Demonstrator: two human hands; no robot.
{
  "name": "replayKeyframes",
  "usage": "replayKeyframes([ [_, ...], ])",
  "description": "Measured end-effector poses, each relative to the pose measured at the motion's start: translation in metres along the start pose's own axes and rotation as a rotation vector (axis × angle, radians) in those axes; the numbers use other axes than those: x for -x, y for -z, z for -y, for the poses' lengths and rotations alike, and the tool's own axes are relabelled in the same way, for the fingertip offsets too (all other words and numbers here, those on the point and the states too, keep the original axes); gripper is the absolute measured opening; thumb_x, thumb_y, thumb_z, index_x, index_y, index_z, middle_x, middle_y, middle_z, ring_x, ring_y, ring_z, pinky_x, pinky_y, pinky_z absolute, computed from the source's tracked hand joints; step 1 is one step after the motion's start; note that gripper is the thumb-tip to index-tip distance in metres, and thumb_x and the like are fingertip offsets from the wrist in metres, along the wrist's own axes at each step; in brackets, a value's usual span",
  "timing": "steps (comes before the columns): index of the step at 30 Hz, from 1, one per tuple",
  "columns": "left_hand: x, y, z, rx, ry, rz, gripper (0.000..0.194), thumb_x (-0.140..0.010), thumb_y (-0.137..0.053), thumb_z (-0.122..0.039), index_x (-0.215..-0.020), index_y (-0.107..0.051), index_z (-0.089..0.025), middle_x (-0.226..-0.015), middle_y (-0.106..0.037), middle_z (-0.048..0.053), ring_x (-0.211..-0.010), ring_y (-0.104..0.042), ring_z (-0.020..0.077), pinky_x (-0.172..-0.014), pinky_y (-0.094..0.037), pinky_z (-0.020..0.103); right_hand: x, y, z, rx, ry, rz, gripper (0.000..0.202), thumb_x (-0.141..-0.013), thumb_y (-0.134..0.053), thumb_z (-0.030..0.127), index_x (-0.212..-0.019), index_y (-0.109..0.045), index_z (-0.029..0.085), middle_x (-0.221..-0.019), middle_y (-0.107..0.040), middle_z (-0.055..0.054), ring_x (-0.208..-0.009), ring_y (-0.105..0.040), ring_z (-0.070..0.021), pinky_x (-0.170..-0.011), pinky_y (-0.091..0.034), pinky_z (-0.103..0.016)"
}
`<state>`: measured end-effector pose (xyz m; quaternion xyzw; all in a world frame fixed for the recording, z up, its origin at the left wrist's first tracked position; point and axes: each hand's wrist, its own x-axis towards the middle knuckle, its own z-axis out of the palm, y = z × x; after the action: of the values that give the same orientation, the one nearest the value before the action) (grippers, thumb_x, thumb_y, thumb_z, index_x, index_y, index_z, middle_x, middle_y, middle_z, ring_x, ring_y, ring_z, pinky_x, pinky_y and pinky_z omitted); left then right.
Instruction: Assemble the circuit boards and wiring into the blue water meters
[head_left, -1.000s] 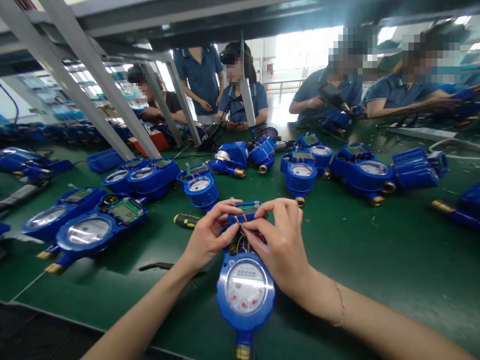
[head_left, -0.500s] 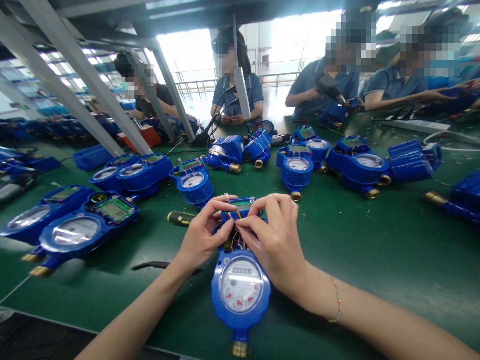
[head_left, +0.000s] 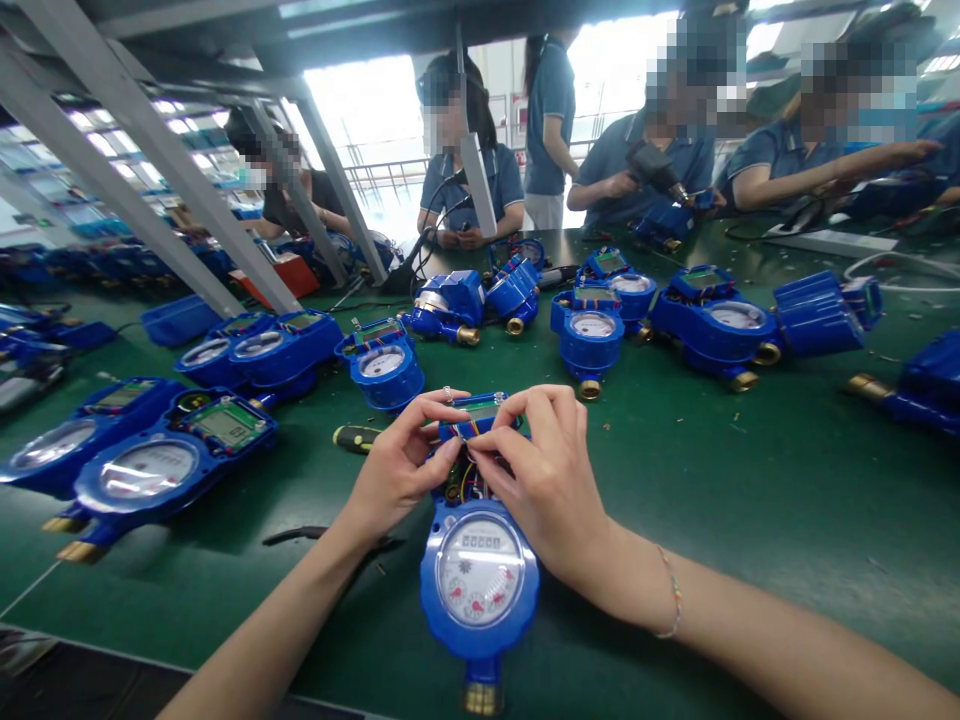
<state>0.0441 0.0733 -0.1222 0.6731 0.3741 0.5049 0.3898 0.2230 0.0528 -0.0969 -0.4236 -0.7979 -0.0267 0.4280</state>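
A blue water meter [head_left: 480, 575] with a white dial lies in front of me, its brass end [head_left: 481, 697] toward me. At its far end a display module [head_left: 484, 408] with a green circuit board in a blue frame is tilted up. My left hand [head_left: 401, 465] grips the module's left side between thumb and fingers. At its near edge, my right hand [head_left: 551, 470] pinches thin coloured wires [head_left: 470, 430]; the fingertips partly hide them. More wires loop in the open cavity below the module. The two hands' fingertips nearly meet.
To the left lie a yellow-black handled tool [head_left: 356, 438], a black tool [head_left: 300, 535] and a meter with its display showing [head_left: 142, 470]. Several more meters [head_left: 592, 335] stand across the green table [head_left: 750, 520]. Slanted metal posts [head_left: 165, 150] rise at left. Co-workers sit opposite.
My hands stay at the module with only slight finger movement. A standing person has appeared behind the far side of the table. A co-worker at far right has stretched out an arm.
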Motion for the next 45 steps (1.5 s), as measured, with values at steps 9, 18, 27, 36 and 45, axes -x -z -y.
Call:
replayKeyframes([
  [9,-0.0027,-0.0008,0.0014,0.004,-0.011,-0.007,0.016,-0.086,-0.067,-0.018,-0.101,-0.064,-0.022,-0.124,-0.057,0.007,-0.127,-0.049,0.019,-0.099,-0.047,0.028,0.0004,-0.0004,0.0013,0.004,-0.001,-0.005,0.005,-0.086,-0.071,0.015,-0.082,-0.071,0.013,-0.094,-0.062,-0.011,-0.094,-0.049,-0.0286,-0.079,-0.041,-0.044],
  [18,-0.0029,0.0013,0.0002,0.009,-0.004,0.009,0.016,-0.086,-0.068,-0.02,-0.102,-0.065,-0.022,-0.125,-0.057,0.008,-0.127,-0.05,0.0192,-0.098,-0.048,0.027,0.0011,-0.0009,-0.0001,-0.009,-0.001,-0.017,0.005,-0.087,-0.071,0.014,-0.082,-0.07,0.014,-0.094,-0.061,-0.01,-0.094,-0.049,-0.0279,-0.079,-0.04,-0.043],
  [27,-0.0027,0.0009,-0.0006,0.005,0.002,0.012,0.015,-0.086,-0.067,-0.022,-0.101,-0.065,-0.021,-0.124,-0.058,0.009,-0.128,-0.05,0.021,-0.097,-0.049,0.029,0.0017,-0.0012,-0.0001,-0.018,-0.006,-0.008,0.006,-0.088,-0.068,0.013,-0.083,-0.071,0.015,-0.094,-0.061,-0.01,-0.095,-0.049,-0.027,-0.08,-0.04,-0.042],
  [36,-0.0009,-0.0032,-0.0039,-0.006,0.008,-0.039,0.016,-0.084,-0.068,-0.024,-0.098,-0.063,-0.02,-0.124,-0.058,0.011,-0.127,-0.051,0.0252,-0.098,-0.05,0.037,0.0004,0.0013,0.0016,-0.002,-0.012,0.013,0.01,-0.091,-0.064,0.015,-0.084,-0.071,0.016,-0.095,-0.06,-0.009,-0.095,-0.048,-0.0268,-0.081,-0.04,-0.042],
  [45,0.0011,-0.0066,-0.005,0.003,0.005,-0.076,0.013,-0.085,-0.067,-0.02,-0.097,-0.062,-0.02,-0.125,-0.058,0.011,-0.123,-0.054,0.0229,-0.097,-0.05,0.034,0.0012,-0.0002,0.0,-0.044,-0.007,0.013,0.003,-0.086,-0.07,0.012,-0.084,-0.07,0.014,-0.095,-0.059,-0.01,-0.095,-0.048,-0.0275,-0.08,-0.04,-0.042],
])
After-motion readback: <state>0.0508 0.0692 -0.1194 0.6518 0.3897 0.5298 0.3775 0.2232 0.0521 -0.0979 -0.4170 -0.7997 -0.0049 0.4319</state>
